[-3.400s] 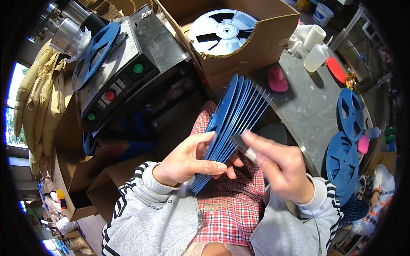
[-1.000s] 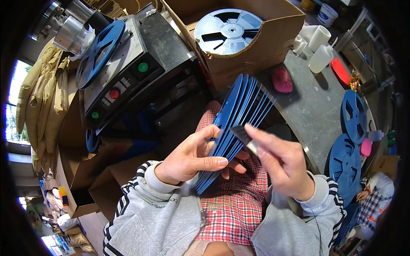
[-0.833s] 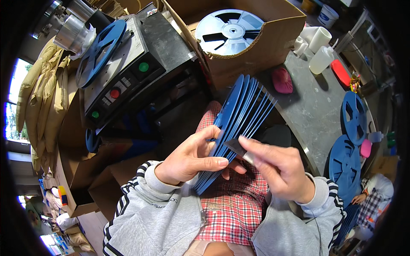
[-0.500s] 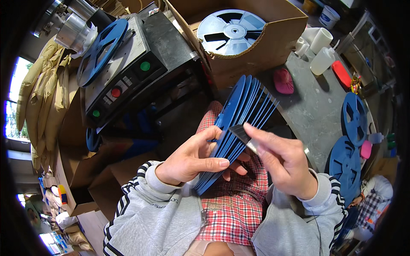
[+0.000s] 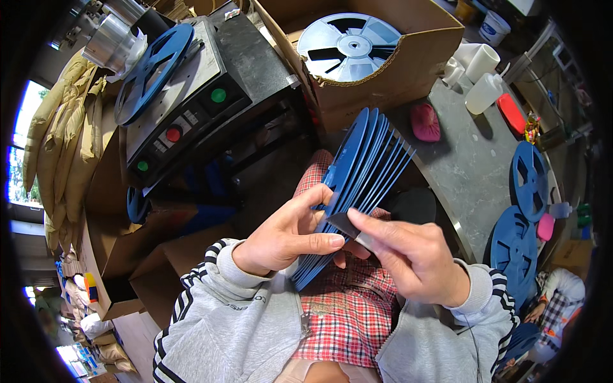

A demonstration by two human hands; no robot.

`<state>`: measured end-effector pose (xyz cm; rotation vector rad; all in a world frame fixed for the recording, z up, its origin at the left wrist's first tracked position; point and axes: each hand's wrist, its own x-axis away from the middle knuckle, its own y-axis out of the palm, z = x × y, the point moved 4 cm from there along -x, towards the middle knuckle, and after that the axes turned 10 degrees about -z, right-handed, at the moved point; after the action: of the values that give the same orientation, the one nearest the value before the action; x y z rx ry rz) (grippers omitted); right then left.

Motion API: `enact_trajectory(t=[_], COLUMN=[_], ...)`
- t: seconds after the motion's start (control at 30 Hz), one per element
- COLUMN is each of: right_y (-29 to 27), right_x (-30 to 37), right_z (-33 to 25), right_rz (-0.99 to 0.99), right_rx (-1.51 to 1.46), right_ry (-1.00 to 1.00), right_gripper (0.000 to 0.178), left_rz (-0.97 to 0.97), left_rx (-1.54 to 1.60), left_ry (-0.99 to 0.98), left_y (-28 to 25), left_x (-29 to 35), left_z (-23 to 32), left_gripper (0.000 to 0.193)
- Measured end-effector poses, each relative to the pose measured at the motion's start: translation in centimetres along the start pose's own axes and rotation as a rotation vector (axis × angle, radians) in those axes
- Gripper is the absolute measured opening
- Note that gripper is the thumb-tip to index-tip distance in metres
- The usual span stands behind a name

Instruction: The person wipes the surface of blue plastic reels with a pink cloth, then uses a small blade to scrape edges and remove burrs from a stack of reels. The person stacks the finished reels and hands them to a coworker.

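Note:
A fanned stack of thin blue plastic reel discs (image 5: 365, 167) stands on edge, tilted, over my lap. My left hand (image 5: 281, 235) grips the stack near its lower middle, thumb on the near edges and fingers behind. In my right hand (image 5: 418, 256) is a flat dark blade (image 5: 345, 224) with a slanted tip, pinched between thumb and fingers. The blade lies against the disc edges, close to my left fingertips. Whether its tip sits between two discs I cannot tell.
A cardboard box (image 5: 383, 105) holding pale blue reels (image 5: 354, 46) stands ahead. On the left is a machine with green and red buttons (image 5: 172, 135) and a blue reel (image 5: 155, 75). The grey table (image 5: 469, 166) at right carries bottles, a pink pouch (image 5: 424, 122) and more reels (image 5: 514, 250).
My right hand has moved down and to the left, bringing the blade lower along the disc edges. My left hand keeps its hold on the stack, which has hardly shifted.

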<state>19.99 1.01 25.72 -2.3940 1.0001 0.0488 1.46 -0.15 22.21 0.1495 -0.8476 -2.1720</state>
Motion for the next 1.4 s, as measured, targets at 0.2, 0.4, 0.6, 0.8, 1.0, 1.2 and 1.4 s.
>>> enact_trajectory(t=[0.2,0.4,0.6,0.8,1.0,1.2,1.4], right_y=[-1.1,-1.0,-1.3,-1.5,-0.8,-0.7,-0.9], right_x=[-0.3,-0.7,-0.6,-1.0,-1.1,-1.1,-1.2], right_z=[1.5,1.2,1.0,1.4,1.0,0.7,0.8], right_rz=[0.131,0.108,0.123,0.143,0.119,0.086,0.116], right_rx=[-0.084,-0.041,-0.034,-0.038,-0.039,0.013,0.004], right_ry=[0.101,0.078,0.130,0.138,0.099,0.067,0.072], right_gripper=[0.041,0.040,0.040,0.041,0.041,0.040,0.043], left_rz=[0.049,-0.007,0.022,0.022,-0.010,0.003,0.014], left_rx=[-0.034,-0.013,-0.045,-0.061,-0.027,-0.041,-0.069], left_ry=[-0.041,-0.044,-0.021,0.017,0.012,0.014,0.022], left_y=[0.0,0.1,0.1,0.2,-0.1,-0.1,0.2], left_x=[0.2,0.2,0.1,0.1,0.3,0.4,0.2], left_z=[-0.1,0.0,-0.1,0.2,-0.1,-0.1,0.2], left_gripper=[0.052,0.048,0.053,0.054,0.049,0.048,0.045])
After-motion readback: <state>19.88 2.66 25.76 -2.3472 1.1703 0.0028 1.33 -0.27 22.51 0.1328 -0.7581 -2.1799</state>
